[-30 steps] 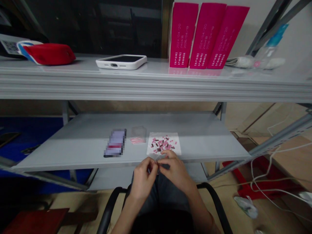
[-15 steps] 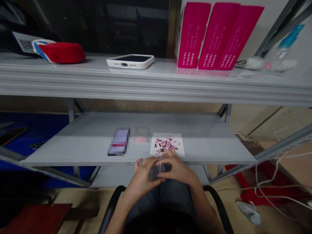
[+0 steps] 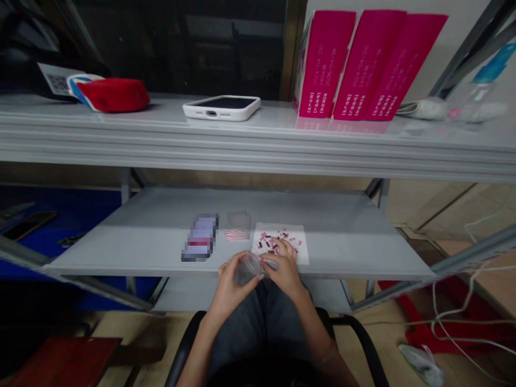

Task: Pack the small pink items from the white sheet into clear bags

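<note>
My left hand [image 3: 230, 286] is wrapped round a clear plastic jar [image 3: 244, 271], held over my lap at the shelf's front edge. The jar is tilted, its round rim facing right. Beside that rim, my right hand [image 3: 285, 273] pinches a small translucent piece that looks like the jar's lid [image 3: 271, 263]. Just beyond the right hand lies a white sheet of paper [image 3: 303, 251] with pink tablets and dark capsules [image 3: 267, 244] scattered on it. The right fingers hide part of the pills and the paper's near edge.
Left of the paper lie small clear zip bags [image 3: 237, 221] with red-striped edges and a blurred-out phone [image 3: 200, 236]. The upper shelf [image 3: 242, 142] carries a white-cased phone [image 3: 221, 108], a red pouch [image 3: 116, 95], magenta boxes [image 3: 328, 64] and a spray bottle [image 3: 479, 97].
My right hand has come away from the jar to the right, with the lid-like piece in its fingers. The jar has turned, so its round rim now shows.
</note>
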### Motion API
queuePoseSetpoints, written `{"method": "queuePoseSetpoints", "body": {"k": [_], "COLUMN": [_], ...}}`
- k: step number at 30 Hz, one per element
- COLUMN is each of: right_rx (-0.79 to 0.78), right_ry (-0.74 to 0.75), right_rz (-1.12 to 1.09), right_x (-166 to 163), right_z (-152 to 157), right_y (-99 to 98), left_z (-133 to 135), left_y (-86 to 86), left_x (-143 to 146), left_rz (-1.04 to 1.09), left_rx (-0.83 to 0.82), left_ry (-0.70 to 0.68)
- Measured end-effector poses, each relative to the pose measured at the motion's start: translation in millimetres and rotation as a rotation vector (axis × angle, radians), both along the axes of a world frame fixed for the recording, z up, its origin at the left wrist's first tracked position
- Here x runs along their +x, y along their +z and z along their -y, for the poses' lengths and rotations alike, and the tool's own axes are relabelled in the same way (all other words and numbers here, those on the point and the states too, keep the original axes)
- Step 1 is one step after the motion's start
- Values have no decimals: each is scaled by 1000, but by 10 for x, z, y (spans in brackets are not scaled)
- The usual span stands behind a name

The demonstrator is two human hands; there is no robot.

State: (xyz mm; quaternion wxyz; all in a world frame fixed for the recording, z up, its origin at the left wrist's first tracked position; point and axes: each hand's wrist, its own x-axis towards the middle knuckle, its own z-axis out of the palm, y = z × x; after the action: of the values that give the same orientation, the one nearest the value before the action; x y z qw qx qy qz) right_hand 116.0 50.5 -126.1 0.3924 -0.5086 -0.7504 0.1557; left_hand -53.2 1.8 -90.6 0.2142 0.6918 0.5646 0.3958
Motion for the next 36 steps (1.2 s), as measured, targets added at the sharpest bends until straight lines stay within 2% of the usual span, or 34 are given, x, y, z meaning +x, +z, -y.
{"method": "queuePoseSetpoints", "body": {"k": [5,10,12,16,19,21,24,27,30,33,36], "right_rx": [24,46,14,-39,-30,-3,63,35,11,19,1], "right_ry": [32,-61,-44,107,135,76,-98,-182,-193,-203,-212], "right_rz": [-78,-429,-526,-490,-469,-503,-500,-451,-397,-367,-347], "right_x": [-3,30,46,68,155,288,559,777,860,859,856], "right_z": [-8,13,45,111,77,-24,-254,-455,-536,-529,-506], "right_y": [-19,131,225,384,403,340,145,-82,-224,-267,-275], "left_z": [-12,-66,-85,-92,-90,-116,-247,-483,-706,-791,-751], "left_y": [-99,-121,-130,-121,-68,-29,-18,-86,-177,-235,-258], "left_x": [51,125,167,257,306,308,230,54,-146,-262,-271], "left_rz": [56,73,88,154,214,277,461,706,907,954,904], "left_rx": [41,56,66,70,58,33,-28,-133,-289,-390,-415], "left_ry": [5,50,40,-15,-31,-27,-64,-156,-319,-480,-537]}}
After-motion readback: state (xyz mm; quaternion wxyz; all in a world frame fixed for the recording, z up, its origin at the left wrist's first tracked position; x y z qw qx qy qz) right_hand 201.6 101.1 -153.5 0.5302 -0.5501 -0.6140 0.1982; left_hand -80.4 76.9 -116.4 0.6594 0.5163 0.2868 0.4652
